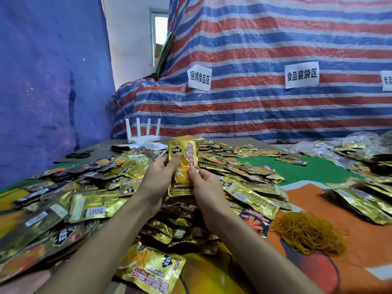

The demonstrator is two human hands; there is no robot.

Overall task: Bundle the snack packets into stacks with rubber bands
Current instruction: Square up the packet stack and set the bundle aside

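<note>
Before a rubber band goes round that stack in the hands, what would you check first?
1. Stack held upright by the left hand and the right hand: ok.
2. Stack's bottom edges even: ok, roughly.
3. Rubber band pile lying close by the right arm: ok.
4. A hand free to pick a band: not ok, both hold the stack.
5. Packet count in the stack: cannot tell.
</note>
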